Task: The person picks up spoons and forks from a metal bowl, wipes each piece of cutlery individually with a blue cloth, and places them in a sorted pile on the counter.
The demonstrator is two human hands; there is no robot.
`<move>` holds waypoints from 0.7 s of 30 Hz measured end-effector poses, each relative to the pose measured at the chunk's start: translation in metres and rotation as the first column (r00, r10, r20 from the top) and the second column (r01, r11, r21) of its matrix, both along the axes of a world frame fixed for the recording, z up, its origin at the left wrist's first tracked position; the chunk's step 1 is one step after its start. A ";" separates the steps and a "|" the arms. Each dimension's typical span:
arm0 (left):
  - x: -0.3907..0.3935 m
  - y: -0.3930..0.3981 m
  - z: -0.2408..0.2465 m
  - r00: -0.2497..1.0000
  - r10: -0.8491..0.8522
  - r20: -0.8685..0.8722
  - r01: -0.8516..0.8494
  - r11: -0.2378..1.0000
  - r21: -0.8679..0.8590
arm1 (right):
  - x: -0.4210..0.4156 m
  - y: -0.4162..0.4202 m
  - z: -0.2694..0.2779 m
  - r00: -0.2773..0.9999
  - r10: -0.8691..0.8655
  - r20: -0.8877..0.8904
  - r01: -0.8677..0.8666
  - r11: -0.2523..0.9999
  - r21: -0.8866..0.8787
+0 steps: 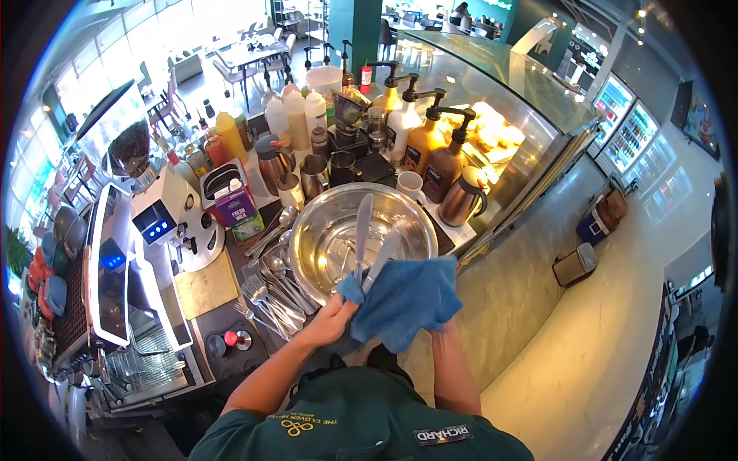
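Observation:
My left hand (pixel 330 320) grips the handles of two table knives (pixel 364 227) through a corner of a blue cloth (pixel 406 302). Their blades point away from me, over a wide stainless steel bowl (pixel 424 245). Most of my right hand (pixel 443 327) is hidden behind the cloth, which it holds up on the right side. Some cutlery lies inside the bowl, partly hard to make out through the glare. Left of the bowl, several forks (pixel 271 299) and spoons (pixel 277 265) lie in a pile on the counter.
Metal jugs (pixel 314 173), a white mug (pixel 410 183), pump bottles (pixel 447 151) and a thermal jug (pixel 461 199) stand behind the bowl. A milk carton (pixel 235 204), coffee grinder (pixel 173 213) and espresso machine (pixel 115 276) are leftward. A glass display case (pixel 496 80) borders the right.

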State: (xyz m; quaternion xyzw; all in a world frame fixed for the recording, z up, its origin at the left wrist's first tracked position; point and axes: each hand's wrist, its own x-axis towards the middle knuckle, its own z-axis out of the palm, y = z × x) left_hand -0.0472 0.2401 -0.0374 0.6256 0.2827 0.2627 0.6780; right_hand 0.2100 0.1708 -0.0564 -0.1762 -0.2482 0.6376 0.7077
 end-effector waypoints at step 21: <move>0.030 -0.033 0.020 0.973 0.018 -0.230 0.043 0.965 0.257 | -0.063 0.040 0.088 0.712 -0.459 0.531 0.556 0.831 -0.026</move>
